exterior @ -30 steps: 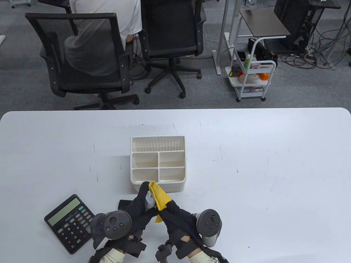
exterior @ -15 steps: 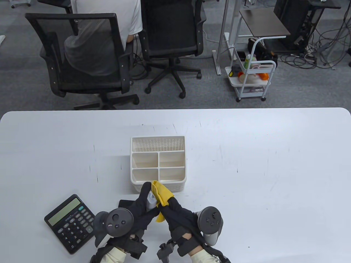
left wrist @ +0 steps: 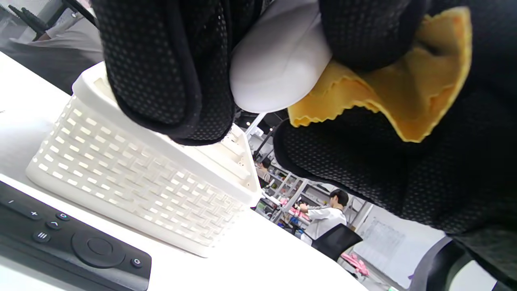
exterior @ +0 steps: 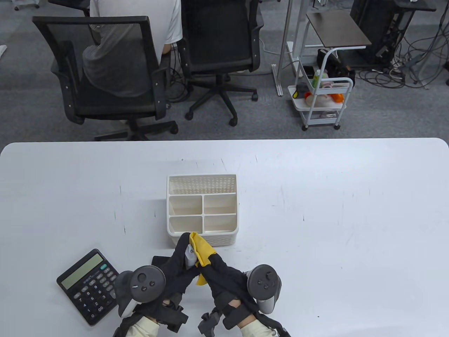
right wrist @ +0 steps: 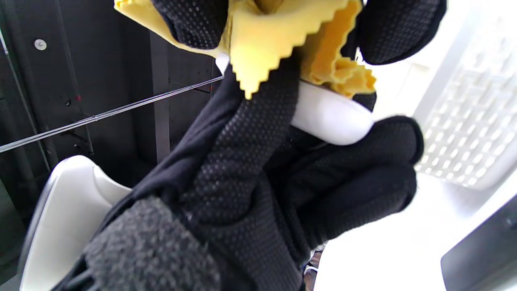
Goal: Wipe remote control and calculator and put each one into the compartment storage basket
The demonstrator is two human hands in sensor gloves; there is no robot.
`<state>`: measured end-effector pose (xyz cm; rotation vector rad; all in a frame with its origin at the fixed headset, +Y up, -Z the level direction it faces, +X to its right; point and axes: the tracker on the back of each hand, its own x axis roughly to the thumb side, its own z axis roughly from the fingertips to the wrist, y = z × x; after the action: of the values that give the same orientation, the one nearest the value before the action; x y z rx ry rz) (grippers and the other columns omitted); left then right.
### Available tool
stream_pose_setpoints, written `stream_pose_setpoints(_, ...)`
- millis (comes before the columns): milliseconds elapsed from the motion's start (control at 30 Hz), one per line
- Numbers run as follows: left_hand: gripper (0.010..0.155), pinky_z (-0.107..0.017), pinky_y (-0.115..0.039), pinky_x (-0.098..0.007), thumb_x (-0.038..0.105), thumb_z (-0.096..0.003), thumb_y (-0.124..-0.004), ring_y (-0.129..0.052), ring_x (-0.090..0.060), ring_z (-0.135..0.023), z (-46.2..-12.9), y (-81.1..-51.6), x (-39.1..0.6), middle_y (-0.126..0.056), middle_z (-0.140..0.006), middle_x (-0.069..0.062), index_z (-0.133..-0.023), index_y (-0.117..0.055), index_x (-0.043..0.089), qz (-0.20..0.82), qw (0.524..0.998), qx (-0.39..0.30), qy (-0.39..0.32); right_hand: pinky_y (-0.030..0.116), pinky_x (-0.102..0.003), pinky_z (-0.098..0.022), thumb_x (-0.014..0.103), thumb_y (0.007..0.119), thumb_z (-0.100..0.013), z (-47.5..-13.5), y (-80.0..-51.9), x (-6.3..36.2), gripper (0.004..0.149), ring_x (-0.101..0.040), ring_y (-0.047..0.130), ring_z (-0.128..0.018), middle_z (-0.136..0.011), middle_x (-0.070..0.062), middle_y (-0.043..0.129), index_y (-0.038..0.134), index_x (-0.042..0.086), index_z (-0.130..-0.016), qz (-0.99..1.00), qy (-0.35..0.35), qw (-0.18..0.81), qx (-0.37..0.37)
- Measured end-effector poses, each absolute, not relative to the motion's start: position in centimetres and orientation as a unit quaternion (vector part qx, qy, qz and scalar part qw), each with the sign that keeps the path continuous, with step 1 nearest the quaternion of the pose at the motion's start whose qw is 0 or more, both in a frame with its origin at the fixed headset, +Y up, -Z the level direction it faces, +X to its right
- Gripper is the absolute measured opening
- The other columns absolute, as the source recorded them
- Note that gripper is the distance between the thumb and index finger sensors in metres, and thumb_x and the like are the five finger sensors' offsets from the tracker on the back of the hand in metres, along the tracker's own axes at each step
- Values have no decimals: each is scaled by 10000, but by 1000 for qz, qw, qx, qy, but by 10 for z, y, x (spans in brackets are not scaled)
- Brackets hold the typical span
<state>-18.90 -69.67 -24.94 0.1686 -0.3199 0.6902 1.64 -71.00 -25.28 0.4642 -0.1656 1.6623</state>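
Table view: left hand [exterior: 175,265] grips the white remote [exterior: 189,255] at the basket's [exterior: 231,238] six o'clock; right hand [exterior: 219,275] has drawn the yellow cloth [exterior: 201,250] back toward itself, wiping underway. Calculator [exterior: 87,285] waits at eight o'clock.

Left wrist view: black remote [left wrist: 72,246] lies untouched.

Right wrist view: fingers [right wrist: 190,20] pinch the cloth.

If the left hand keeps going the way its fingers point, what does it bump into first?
Probably the near wall of the storage basket. The left hand, holding a white remote, points up at it, though its height over the rim is unclear.
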Motion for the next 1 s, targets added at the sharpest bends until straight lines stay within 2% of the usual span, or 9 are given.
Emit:
stream_pose_setpoints(133, 749, -407, -990, -370, 490, -497, -793, -1107, -303, -637, -249, -696, -190, -923, -883, -153, -1109, -442, 235, 334, 925, 85, -158, 657, -668, -571, 206, 674, -580, -254, -713, 20, 528, -477, 836, -814, -969, -274, 813, 608, -11, -1057, 699, -80, 682, 201)
stream_pose_setpoints(333, 759, -402, -991, -369, 493, -496, -801, -1111, -300, -631, -247, -694, -187, -930, -872, -161, -1108, -445, 220, 337, 920, 95, -175, 632, -675, -586, 212, 669, -584, -251, -714, 14, 534, -501, 727, -893, -1043, -304, 688, 590, 0, -1068, 708, -80, 665, 224)
stream_pose_setpoints(600, 747, -391, -997, -354, 532, -481, -806, -1125, -277, -609, -251, -694, -196, -960, -844, -126, -1103, -465, 296, 327, 925, 105, -160, 680, -651, -566, 207, 677, -578, -251, -709, 20, 530, -487, 843, -801, -962, -294, 815, 617, -28, -1049, 696, -85, 682, 209)
stream_pose_setpoints(733, 748, -395, -993, -357, 525, -480, -814, -1122, -275, -610, -249, -693, -195, -956, -845, -126, -1102, -465, 303, 356, 912, 96, -180, 666, -653, -576, 214, 672, -583, -251, -709, 18, 532, -477, 822, -829, -983, -280, 799, 603, -16, -1058, 693, -82, 682, 216)
stream_pose_setpoints(867, 744, -389, -999, -349, 533, -476, -815, -1129, -265, -601, -249, -691, -196, -964, -838, -114, -1099, -476, 307, 335, 920, 107, -172, 664, -658, -573, 211, 676, -579, -250, -709, 16, 530, -485, 800, -845, -994, -289, 772, 615, -18, -1052, 705, -86, 669, 218)
stream_pose_setpoints(1000, 727, -394, -1003, -352, 523, -478, -823, -1125, -281, -616, -253, -692, -202, -956, -850, -120, -1090, -485, 324, 388, 902, 92, -163, 666, -654, -575, 211, 675, -582, -254, -708, 20, 529, -458, 846, -818, -966, -260, 829, 611, -22, -1053, 691, -76, 687, 212)
